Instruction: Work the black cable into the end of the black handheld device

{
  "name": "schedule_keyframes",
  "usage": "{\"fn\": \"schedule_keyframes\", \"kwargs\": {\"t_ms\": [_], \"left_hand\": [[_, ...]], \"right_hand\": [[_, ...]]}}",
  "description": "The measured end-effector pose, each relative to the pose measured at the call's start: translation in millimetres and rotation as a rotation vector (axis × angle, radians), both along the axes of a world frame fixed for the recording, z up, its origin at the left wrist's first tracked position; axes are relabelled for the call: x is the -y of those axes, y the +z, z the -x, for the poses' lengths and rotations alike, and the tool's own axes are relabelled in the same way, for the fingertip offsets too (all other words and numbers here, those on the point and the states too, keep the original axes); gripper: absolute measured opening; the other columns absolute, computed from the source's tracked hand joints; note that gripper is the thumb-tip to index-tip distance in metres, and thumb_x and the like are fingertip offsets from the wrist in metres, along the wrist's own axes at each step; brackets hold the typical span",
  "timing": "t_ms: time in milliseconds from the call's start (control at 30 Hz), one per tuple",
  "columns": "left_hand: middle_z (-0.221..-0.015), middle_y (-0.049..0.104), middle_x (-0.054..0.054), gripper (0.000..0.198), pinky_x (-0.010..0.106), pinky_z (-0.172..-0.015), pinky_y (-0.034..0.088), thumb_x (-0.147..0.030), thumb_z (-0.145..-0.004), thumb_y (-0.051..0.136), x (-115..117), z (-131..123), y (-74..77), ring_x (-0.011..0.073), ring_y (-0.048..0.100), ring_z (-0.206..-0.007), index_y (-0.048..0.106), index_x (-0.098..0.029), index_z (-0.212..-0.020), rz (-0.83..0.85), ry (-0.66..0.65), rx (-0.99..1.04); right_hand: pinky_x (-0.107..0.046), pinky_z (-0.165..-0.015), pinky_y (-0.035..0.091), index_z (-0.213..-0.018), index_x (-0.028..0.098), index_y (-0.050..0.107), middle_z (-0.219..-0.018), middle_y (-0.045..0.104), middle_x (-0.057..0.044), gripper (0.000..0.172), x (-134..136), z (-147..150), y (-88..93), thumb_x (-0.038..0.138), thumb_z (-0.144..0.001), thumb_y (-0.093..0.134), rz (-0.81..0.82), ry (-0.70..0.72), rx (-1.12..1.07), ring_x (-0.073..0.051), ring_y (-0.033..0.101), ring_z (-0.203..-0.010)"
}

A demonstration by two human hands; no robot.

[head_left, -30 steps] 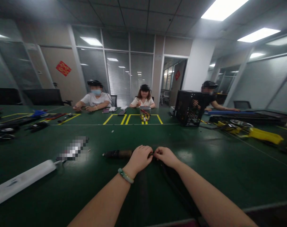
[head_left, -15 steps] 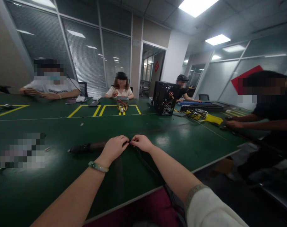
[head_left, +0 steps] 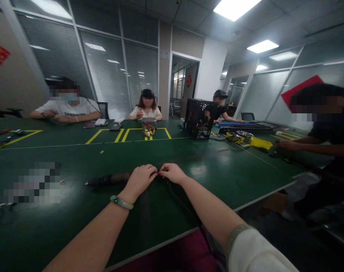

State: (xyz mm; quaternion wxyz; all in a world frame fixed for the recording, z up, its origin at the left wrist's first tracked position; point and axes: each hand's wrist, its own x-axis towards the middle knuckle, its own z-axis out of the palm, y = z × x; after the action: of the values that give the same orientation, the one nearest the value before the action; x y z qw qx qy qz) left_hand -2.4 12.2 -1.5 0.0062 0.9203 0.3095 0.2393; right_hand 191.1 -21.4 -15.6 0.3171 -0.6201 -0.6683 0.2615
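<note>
On the green table (head_left: 217, 166), a dark tool (head_left: 108, 180)

The right hand (head_left: 172, 173), at the far end of a dark cord (head_left: 179, 196), and the left hand (head_left: 142, 178) pinch a small dark piece (head_left: 158, 172), perhaps the cord's end. The dark tool sticks out left of the left hand, tip pointing left. Farther back, a white shirt (head_left: 89, 108) has letters (head_left: 74, 114) too blurry to read. A door (head_left: 192, 92) beyond has a red sign (head_left: 189, 81).

Left of the black case (head_left: 200, 119), yellow tape (head_left: 119, 135) outlines mark the green counter (head_left: 231, 177); nearer than the case, a brown-and-black tool (head_left: 108, 179) and mottled green bangle (head_left: 121, 202).
</note>
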Motion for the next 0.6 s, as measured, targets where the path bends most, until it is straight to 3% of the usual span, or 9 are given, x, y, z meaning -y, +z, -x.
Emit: {"fn": "schedule_keyframes", "kwargs": {"t_ms": [367, 600], "left_hand": [[-0.096, 0.061, 0.004, 0.012, 0.031, -0.081, 0.039, -0.028, -0.090, 0.053, 6.1, -7.3, 5.7, 0.0181, 0.055, -0.091, 0.062, -0.020, -0.093, -0.039, 0.076, -0.056], [-0.098, 0.061, 0.004, 0.010, 0.032, -0.081, 0.039, -0.027, -0.089, 0.053, 11.5, -3.5, 5.7, 0.0190, 0.053, -0.094, 0.061, -0.021, -0.092, -0.041, 0.040, -0.019]], "right_hand": [[-0.021, -0.057, 0.042, -0.081, 0.017, 0.066, -0.064, 0.067, 0.000, 0.014, -1.3, -1.0, 0.8, 0.030, -0.081, 0.061, -0.069, 0.012, 0.002, -0.014, 0.061, -0.060], [-0.022, -0.058, 0.043, -0.084, 0.018, 0.068, -0.068, 0.069, -0.001, 0.017, 3.1, -2.1, 1.3, 0.033, -0.081, 0.061, -0.043, 0.045, 0.002, -0.014, 0.063, -0.061]]}}
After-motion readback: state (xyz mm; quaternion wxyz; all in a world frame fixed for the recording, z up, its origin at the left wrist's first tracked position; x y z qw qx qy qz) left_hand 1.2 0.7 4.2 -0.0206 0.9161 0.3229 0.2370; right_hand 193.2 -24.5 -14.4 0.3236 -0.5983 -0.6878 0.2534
